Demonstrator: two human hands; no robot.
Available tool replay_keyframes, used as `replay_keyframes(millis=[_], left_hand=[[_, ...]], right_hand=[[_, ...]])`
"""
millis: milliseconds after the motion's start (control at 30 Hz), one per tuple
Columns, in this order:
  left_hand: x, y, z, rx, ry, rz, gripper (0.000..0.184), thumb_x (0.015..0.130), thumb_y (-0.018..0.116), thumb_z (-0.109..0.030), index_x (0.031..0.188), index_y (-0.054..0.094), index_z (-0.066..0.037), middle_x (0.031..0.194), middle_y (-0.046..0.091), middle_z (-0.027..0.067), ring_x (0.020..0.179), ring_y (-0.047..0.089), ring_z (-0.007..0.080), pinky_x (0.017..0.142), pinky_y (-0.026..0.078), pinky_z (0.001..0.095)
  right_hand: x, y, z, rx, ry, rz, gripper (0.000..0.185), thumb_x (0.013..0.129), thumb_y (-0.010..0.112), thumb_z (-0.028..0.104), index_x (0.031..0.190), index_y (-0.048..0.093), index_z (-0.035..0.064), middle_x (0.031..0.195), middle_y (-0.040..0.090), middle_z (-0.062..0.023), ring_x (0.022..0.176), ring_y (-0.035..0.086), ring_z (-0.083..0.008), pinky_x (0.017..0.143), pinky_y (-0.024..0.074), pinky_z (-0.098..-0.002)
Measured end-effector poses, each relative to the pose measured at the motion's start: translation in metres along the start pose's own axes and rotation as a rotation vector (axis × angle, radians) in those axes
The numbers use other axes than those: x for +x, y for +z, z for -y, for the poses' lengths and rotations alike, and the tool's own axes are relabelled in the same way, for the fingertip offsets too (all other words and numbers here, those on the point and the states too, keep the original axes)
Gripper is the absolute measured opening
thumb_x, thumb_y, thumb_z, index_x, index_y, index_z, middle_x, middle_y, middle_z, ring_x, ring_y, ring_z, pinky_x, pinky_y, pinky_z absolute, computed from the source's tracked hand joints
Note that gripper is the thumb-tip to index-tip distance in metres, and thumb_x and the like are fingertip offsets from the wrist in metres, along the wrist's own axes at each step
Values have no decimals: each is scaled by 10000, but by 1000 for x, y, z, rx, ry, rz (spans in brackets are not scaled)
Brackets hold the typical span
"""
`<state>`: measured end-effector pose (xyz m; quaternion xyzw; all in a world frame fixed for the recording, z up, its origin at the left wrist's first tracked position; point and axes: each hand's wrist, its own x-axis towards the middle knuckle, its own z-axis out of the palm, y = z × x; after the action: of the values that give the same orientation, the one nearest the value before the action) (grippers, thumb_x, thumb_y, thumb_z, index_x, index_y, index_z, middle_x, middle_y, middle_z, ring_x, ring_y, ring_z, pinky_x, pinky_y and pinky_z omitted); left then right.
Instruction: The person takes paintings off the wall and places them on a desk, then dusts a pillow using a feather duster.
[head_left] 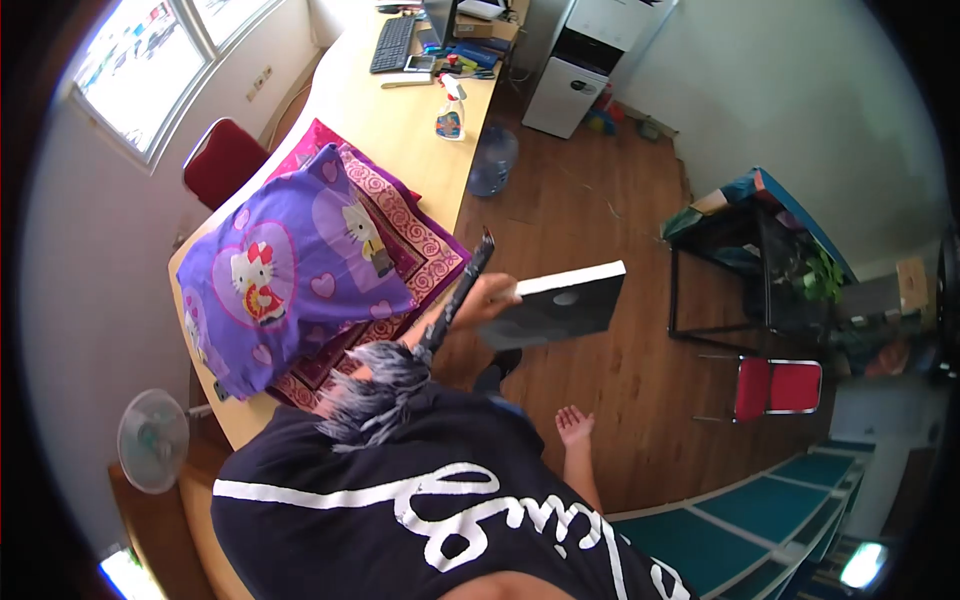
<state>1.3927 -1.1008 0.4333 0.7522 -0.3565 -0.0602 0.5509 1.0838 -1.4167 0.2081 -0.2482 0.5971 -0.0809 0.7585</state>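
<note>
Left hand [484, 302] has fingers closed on dark panel's [572, 312] near edge, right hand [575, 427] open, empty; one-sided grip could let it tip.

Passable over the wooden floor [590, 215], between the worktop [362, 115] and the black frame [673, 292], except across the dark flat box [570, 312]. Blocked over the near worktop by the bulky purple cloth [300, 240]; narrowed at floor level by the water jug [493, 162] and red chair [755, 390].

Head-worn wide view, steeply downward, close above shirt [370, 490]
</note>
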Motion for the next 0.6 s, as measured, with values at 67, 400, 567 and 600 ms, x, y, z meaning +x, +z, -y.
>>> replay_keyframes(millis=[67,400,567,600], left_hand=[[38,3,29,180,-85,-34,256,872,649,-242,979,622,-12,915,640,186,822,645,365,695,508,401],[84,-59,-20,453,-482,-418,360,862,692,-284,1082,623,-7,887,647,196,818,661,333,715,506,376],[98,-79,11,374,-489,-546,334,864,669,-314,1038,624,-32,797,631,222,789,649,387,666,496,434],[101,-83,11,371,-494,-550,334,864,669,-314,1038,624,-32,797,631,222,789,649,387,666,496,434]], right_hand=[[57,27,79,-55,-33,20,630,961,282,586,1104,545,31,1018,574,-125,927,560,-284,809,490,-457],[100,430,265,-608,-418,572,399,950,512,452,1075,607,84,912,621,-20,786,619,-150,686,512,-297],[54,596,229,-838,-588,843,297,937,580,356,1065,617,90,909,611,-8,715,622,-108,596,496,-230],[54,613,221,-882,-612,860,296,934,585,353,1062,617,88,910,609,-7,712,621,-103,590,495,-225]])
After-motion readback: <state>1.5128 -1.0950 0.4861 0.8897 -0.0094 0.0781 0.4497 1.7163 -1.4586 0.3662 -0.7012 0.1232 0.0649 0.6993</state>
